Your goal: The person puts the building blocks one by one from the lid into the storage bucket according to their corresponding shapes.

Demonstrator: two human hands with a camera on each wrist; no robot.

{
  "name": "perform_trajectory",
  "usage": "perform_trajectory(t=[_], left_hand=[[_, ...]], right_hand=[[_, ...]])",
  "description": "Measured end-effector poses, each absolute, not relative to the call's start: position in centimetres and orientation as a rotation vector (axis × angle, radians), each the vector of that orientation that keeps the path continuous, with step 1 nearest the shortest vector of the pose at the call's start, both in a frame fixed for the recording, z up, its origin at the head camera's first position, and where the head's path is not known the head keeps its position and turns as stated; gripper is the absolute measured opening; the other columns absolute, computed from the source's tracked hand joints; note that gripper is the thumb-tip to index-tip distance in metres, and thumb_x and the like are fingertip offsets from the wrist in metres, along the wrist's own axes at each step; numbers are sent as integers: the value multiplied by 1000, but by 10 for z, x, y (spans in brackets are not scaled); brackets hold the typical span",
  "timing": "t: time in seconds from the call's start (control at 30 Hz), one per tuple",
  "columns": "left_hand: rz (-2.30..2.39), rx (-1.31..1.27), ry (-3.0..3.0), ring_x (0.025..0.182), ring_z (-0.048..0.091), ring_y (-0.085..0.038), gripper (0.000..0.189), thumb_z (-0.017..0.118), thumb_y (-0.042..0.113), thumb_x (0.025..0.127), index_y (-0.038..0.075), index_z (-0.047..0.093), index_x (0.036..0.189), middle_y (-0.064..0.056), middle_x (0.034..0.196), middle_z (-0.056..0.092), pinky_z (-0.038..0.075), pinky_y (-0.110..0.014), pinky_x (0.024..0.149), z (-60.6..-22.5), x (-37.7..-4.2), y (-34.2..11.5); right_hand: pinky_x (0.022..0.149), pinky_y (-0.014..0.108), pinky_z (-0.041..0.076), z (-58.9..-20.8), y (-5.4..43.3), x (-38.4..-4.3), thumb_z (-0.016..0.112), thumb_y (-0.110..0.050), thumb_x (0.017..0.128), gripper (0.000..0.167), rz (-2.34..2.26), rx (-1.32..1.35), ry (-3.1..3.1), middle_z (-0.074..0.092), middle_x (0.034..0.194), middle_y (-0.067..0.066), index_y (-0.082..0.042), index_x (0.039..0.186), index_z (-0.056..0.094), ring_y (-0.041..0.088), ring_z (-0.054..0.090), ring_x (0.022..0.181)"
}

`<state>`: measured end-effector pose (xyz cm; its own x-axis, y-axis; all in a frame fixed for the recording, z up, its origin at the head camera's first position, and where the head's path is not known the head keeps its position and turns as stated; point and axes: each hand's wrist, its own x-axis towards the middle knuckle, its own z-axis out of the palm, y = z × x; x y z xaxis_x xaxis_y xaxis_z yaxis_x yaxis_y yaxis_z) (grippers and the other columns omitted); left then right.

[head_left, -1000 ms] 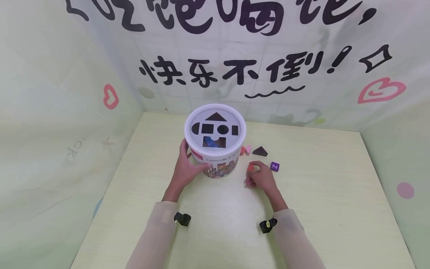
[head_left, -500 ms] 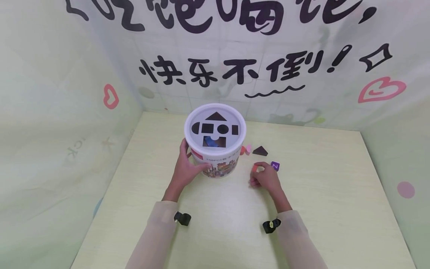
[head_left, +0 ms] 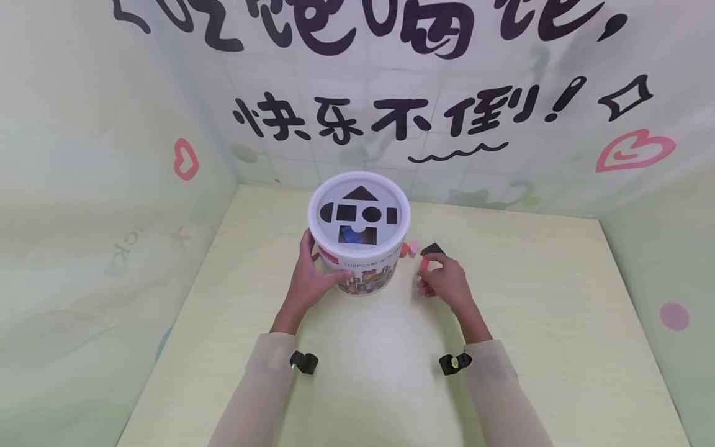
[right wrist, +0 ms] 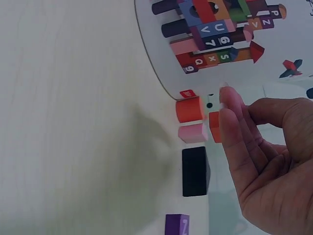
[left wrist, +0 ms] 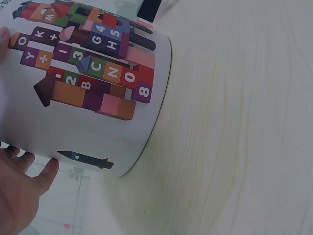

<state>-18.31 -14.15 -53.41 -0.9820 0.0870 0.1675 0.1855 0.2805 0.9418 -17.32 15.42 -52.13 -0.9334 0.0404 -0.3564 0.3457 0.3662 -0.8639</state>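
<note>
Black lettering [head_left: 400, 121] marks the white backdrop [head_left: 335, 162] behind the pale table [head_left: 570, 347].

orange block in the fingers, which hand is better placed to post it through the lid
The right hand, most likely: it holds the orange block close beside the tub. The left hand is occupied gripping the tub's opposite side, which may help steady the lid.

Right hand [right wrist: 269, 171] pinches orange block [right wrist: 214, 127], partly hidden behind fingers. Printed white tub [right wrist: 195, 84] above grip, pictured letter and number blocks on side. Left of grip, near tub: round-sided orange-red block [right wrist: 189, 109], pink block [right wrist: 193, 133] beside it. Lower left of grip: black block [right wrist: 194, 171], then purple block [right wrist: 176, 225], cut by view edge.
</note>
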Motion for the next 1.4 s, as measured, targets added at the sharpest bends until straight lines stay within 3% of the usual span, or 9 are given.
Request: perform_trajectory(t=[0.43,0.77,1.4], left_hand=[[-1800,-246,-2457,147,21,-17,120,91,42,63,37,12,153,10,157,26,36,-47,113,-534,-183,-141],[-1819,-250,-2457,147,20,-17,119,91,38,65,32,12,154,7,158,25,35,-48,114,-529,-181,-141],[-1827,-256,-2454,147,20,-14,117,91,40,64,36,14,152,11,156,27,35,-49,114,-533,-182,-141]], right_hand=[[61,33,62,-476,153,-188,64,-14,93,46,-1661,263,2384,69,75,14,-3,135,50,19,69,59],[62,33,62,-446,152,-197,65,-18,93,46,-1661,178,2446,71,77,15,-6,136,50,22,70,62],[64,35,62,-404,147,-197,66,-18,93,49,-1623,148,2487,71,82,18,-10,139,51,27,71,67]])
